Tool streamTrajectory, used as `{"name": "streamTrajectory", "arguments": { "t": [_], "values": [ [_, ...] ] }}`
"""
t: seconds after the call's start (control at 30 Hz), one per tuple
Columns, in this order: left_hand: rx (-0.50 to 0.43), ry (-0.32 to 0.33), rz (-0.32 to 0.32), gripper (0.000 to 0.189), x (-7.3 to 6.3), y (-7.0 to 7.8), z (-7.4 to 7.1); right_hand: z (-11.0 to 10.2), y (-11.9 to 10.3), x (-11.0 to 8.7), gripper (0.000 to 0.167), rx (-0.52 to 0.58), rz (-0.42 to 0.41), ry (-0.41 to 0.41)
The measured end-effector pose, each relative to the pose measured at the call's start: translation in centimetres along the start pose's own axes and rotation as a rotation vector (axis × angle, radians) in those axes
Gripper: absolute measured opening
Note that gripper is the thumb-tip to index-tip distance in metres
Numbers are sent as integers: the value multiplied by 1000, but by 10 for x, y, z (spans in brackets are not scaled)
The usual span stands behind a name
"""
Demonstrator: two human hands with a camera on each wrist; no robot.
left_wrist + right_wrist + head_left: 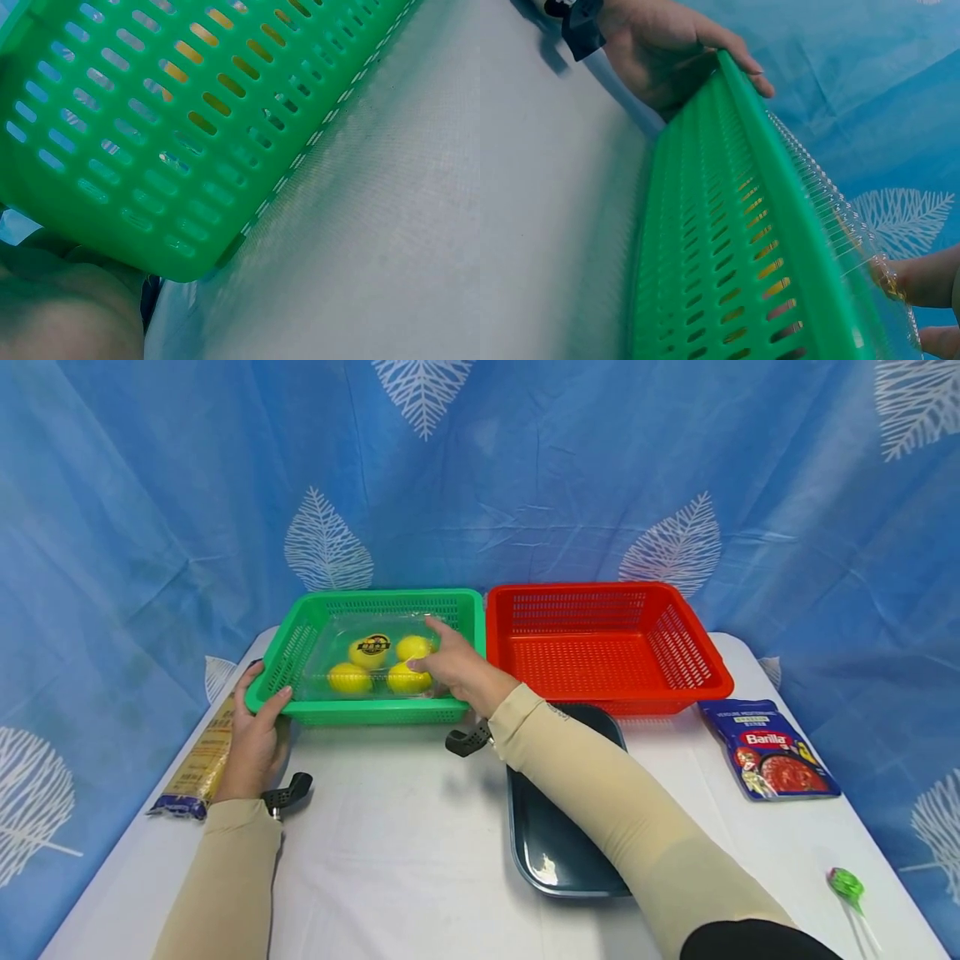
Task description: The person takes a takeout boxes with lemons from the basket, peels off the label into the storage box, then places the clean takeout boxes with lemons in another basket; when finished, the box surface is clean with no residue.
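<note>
A clear plastic box of lemons lies inside the green basket, with a dark label on its lid. My right hand reaches over the basket's right side and grips the box at its right end, thumb at the near side and forefinger extended toward the far edge. In the right wrist view, the clear box stands above the green rim, with fingertips at it. My left hand holds the basket's near left corner, thumb over the rim. The left wrist view shows yellow through the slotted basket wall.
A red basket stands right of the green one. The dark tray lies partly under my right forearm. At left is a golden packet; at right lie a blue Barilla pouch and a green lollipop.
</note>
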State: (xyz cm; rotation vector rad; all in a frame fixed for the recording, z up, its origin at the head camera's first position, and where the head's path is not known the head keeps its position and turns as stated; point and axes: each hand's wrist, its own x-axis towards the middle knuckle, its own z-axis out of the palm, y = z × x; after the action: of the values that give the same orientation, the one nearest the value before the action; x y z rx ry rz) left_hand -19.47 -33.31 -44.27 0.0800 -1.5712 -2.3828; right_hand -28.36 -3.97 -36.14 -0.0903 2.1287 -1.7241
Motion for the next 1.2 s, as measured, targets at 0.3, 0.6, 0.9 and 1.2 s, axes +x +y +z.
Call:
{"name": "streamTrajectory", "arguments": {
  "t": [0.3,0.6,0.9,1.2],
  "values": [
    [16,-10,18,69,-1,-2,0,-12,-9,-9,91,98,-17,-33],
    [24,-11,16,69,-1,-2,0,-21,-16,-18,91,210,7,-54],
    [53,-6,-19,69,-2,2,0,-26,-28,-29,92,265,-32,-65],
    [39,12,-22,70,-1,1,1,-25,-35,-44,92,279,-58,-76]
  ]
}}
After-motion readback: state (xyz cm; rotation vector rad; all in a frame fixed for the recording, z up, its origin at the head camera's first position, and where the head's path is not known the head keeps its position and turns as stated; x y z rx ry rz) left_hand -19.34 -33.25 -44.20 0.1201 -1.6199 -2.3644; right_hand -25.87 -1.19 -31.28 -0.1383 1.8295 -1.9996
